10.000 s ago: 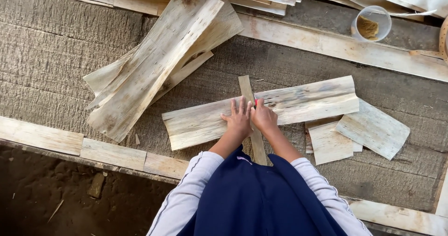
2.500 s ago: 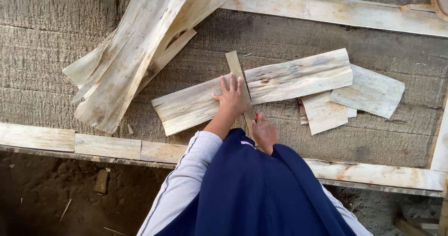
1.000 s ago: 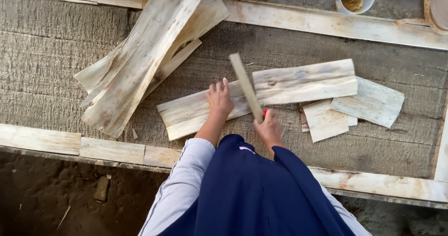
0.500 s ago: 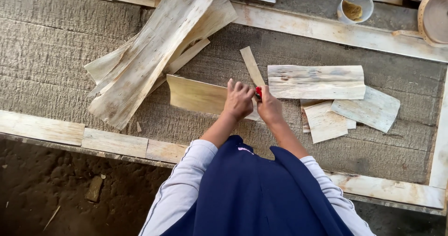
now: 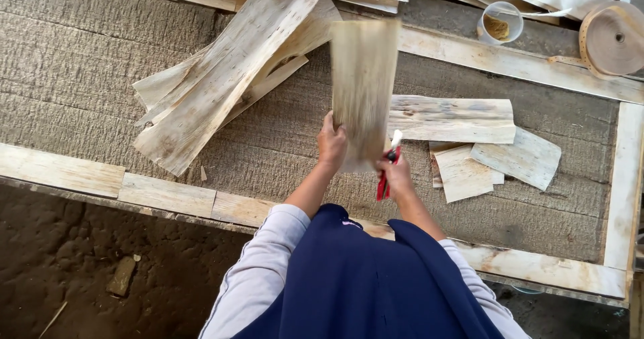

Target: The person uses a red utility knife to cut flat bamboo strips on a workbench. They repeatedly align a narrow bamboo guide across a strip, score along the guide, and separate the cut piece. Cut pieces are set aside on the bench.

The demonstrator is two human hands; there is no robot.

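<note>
Fingers (image 5: 330,130) of left hand (image 5: 332,144) clamped on veneer strip (image 5: 362,91), long axis toward tabletop (image 5: 87,64) far edge; right hand (image 5: 397,175) gripping red cutter (image 5: 388,171).

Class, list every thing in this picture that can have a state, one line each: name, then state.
Left hand: gripping the veneer strip's lower edge.
Right hand: holding a red knife, touching the strip.
Veneer strip: lifted, upright, motion-blurred.
Red knife: held, tip up.
Veneer pile: lying flat, overlapping.
Cut pieces: flat, overlapping.
Cup: upright, brown contents.
Tape roll: on its side, partly unwound.
</note>
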